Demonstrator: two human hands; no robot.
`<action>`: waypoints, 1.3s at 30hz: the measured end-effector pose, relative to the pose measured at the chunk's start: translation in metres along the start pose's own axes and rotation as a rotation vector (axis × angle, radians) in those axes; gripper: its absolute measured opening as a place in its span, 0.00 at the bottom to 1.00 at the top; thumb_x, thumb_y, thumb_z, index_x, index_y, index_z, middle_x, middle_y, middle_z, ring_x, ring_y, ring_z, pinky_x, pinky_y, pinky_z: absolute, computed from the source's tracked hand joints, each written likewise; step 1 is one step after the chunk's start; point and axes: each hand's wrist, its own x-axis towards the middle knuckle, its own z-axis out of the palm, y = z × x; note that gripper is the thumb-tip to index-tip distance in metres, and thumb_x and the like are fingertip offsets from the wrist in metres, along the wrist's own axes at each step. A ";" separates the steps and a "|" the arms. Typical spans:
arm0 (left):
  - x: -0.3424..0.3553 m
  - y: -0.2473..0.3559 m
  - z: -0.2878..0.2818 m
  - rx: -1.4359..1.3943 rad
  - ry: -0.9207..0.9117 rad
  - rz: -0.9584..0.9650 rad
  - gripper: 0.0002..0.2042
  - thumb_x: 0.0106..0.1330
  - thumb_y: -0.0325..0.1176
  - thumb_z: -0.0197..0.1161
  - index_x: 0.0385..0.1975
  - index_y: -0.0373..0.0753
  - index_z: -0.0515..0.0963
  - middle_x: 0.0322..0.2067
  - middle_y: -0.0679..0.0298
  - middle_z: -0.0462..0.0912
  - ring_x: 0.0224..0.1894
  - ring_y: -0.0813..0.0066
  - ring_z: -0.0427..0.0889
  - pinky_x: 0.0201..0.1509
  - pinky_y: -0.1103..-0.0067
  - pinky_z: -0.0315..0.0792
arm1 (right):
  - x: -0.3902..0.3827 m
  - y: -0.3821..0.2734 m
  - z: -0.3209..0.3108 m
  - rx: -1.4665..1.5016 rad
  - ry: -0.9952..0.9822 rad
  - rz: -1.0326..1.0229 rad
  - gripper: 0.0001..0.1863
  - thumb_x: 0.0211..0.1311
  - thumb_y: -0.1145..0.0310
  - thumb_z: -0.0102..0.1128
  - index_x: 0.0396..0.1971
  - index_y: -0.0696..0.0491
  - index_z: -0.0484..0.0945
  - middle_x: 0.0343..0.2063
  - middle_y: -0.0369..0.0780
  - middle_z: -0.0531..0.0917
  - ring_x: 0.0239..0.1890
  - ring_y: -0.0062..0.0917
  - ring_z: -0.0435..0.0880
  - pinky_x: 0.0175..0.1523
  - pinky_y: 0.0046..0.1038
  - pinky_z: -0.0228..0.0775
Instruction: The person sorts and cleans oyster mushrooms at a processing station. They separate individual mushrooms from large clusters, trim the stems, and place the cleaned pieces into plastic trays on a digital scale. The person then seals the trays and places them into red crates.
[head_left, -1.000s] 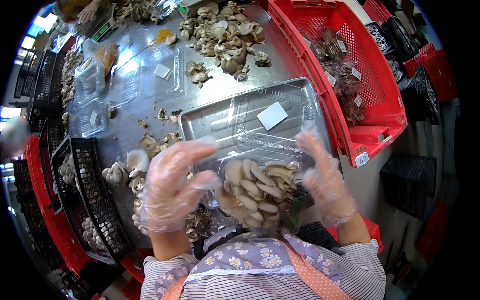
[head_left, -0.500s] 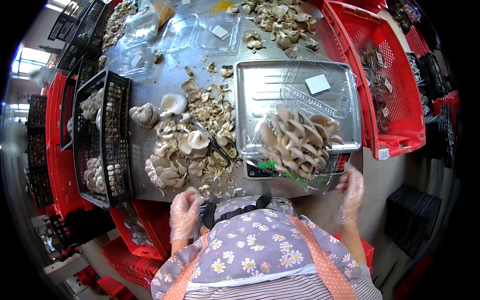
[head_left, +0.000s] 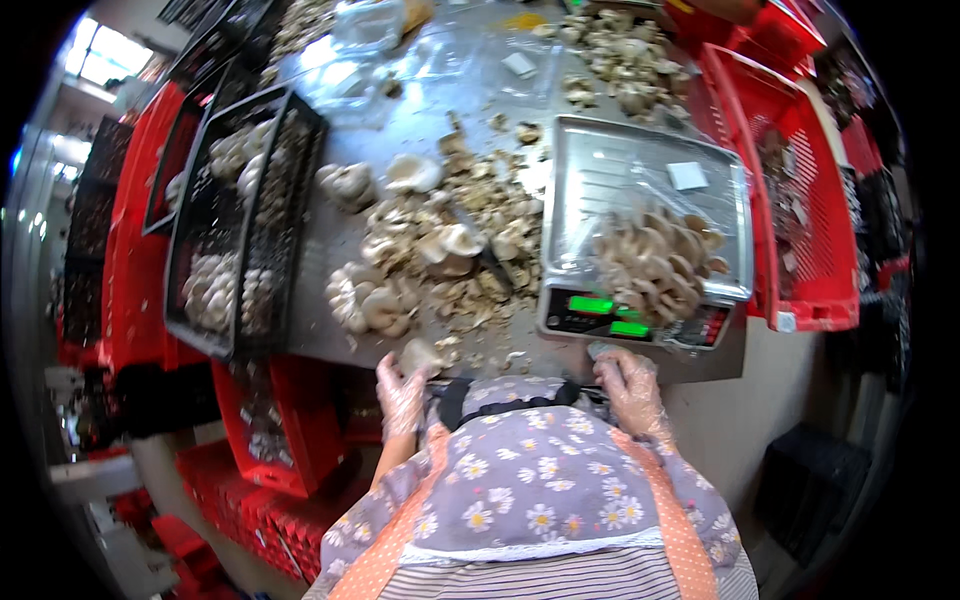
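Note:
A clear plastic clamshell box [head_left: 640, 185], its lid tipped back, rests on the steel scale [head_left: 580, 150]. A thick cluster of grey-brown oyster mushrooms [head_left: 655, 265] fills it. At the table's front edge, my gloved left hand [head_left: 402, 395] has its fingers apart beside a pale mushroom piece [head_left: 423, 357]. My gloved right hand [head_left: 632, 392] is just in front of the scale's display panel, fingers spread. By its fingertips shows a small pale grey thing [head_left: 600, 350], too blurred to name. Loose oyster mushrooms and trimmings [head_left: 490, 215] lie between scale and crate, dark-handled scissors [head_left: 492, 265] among them.
A black crate [head_left: 240, 345] with pale mushrooms stands at the left. Red crates [head_left: 815, 305] line the right side; another red crate [head_left: 300, 440] sits below the table's left edge. Farther back are clear boxes [head_left: 440, 60] and more mushrooms [head_left: 630, 60].
My right hand has come left and inward from beside the scale to its front edge. The view has shifted, showing more of the scale's lit panel. My left hand stays by the mushroom piece.

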 end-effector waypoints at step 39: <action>-0.047 0.227 0.031 -0.519 -0.941 0.548 0.11 0.67 0.23 0.61 0.48 0.34 0.76 0.39 0.65 0.81 0.43 0.79 0.79 0.51 0.79 0.74 | 0.011 -0.091 -0.124 -0.332 0.272 -0.322 0.25 0.52 0.70 0.72 0.53 0.53 0.79 0.46 0.43 0.82 0.48 0.37 0.80 0.54 0.36 0.71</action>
